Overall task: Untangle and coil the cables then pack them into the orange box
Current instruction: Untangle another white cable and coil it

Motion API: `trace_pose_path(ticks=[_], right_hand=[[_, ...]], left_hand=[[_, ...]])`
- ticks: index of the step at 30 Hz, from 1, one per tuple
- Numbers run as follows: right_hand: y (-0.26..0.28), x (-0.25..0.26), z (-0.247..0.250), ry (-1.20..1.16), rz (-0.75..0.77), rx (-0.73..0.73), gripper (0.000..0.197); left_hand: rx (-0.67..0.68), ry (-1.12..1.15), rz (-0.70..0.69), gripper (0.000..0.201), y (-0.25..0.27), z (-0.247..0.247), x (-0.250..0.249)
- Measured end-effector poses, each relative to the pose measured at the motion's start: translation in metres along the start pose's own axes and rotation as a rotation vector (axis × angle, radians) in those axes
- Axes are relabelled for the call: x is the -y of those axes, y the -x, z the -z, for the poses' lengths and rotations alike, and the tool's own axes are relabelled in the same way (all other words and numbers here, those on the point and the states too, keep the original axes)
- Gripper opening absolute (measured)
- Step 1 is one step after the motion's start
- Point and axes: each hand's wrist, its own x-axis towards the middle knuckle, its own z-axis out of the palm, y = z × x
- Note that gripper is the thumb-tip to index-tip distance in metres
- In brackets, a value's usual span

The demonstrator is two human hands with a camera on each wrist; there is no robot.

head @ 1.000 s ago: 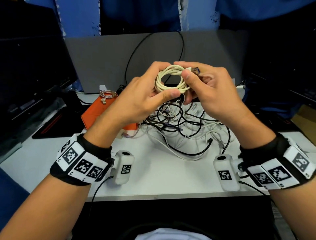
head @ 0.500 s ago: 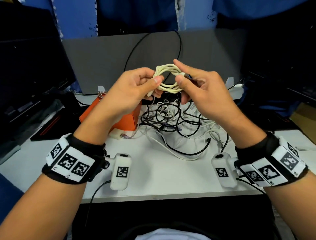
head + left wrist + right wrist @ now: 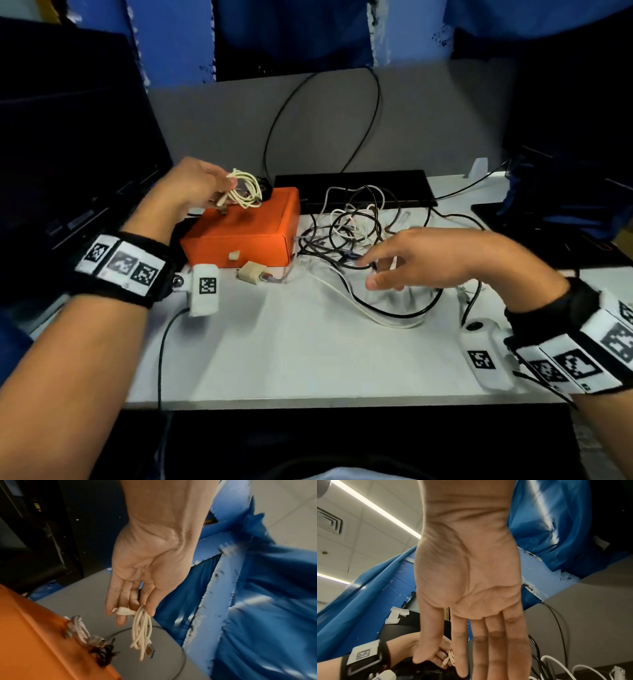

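Note:
My left hand (image 3: 229,186) pinches a coiled cream cable (image 3: 245,192) between thumb and fingers, holding it just above the far end of the orange box (image 3: 243,229). In the left wrist view the coil (image 3: 142,626) hangs from the left hand (image 3: 135,613), its USB plug dangling. A silver braided coil (image 3: 80,630) and a small black coil (image 3: 104,654) lie on the box top (image 3: 25,642). My right hand (image 3: 373,270) is open and empty, with straight fingers (image 3: 494,649), hovering over the tangle of black and white cables (image 3: 349,233) right of the box.
A beige plug (image 3: 251,272) lies on the white table (image 3: 308,342) in front of the box. A flat black device (image 3: 352,186) sits behind the tangle, before a grey partition (image 3: 428,120). A dark monitor (image 3: 68,137) stands at the left.
The hands separated. My right hand let go of the cream coil and dropped over the tangle. My left hand carried the coil down and left to above the orange box.

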Motion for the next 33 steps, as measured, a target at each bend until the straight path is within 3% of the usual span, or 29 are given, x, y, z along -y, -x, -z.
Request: trace_pose_path(ticks=[6, 10, 16, 22, 27, 29, 31, 33], right_hand=[[-0.006, 0.007, -0.008, -0.017, -0.010, 0.060, 0.049], [-0.009, 0.006, -0.010, -0.018, -0.017, 0.064, 0.050], [-0.016, 0.005, -0.017, -0.017, -0.032, 0.112, 0.048], [-0.015, 0.011, -0.022, 0.009, -0.039, 0.187, 0.036], [-0.018, 0.011, -0.023, 0.065, -0.053, 0.207, 0.031], [-0.020, 0.008, -0.023, 0.108, -0.081, 0.202, 0.038], [-0.021, 0.004, -0.024, 0.110, -0.114, 0.212, 0.041], [-0.022, 0.003, -0.024, 0.096, -0.122, 0.229, 0.033]], left_hand=[[0.106, -0.102, 0.179, 0.028, -0.034, 0.012, 0.018], [0.103, -0.155, 0.259, 0.026, -0.047, 0.017, 0.030], [0.053, -0.173, 0.327, 0.031, -0.058, 0.021, 0.046], [0.006, -0.251, 0.302, 0.033, -0.062, 0.014, 0.047], [-0.179, -0.601, 0.105, 0.042, -0.050, 0.007, 0.017], [-0.208, -0.576, -0.057, 0.034, -0.033, -0.004, -0.007], [-0.083, -0.461, -0.219, 0.025, -0.007, -0.022, -0.032], [0.211, -0.387, -0.352, 0.018, 0.027, -0.046, -0.055]])
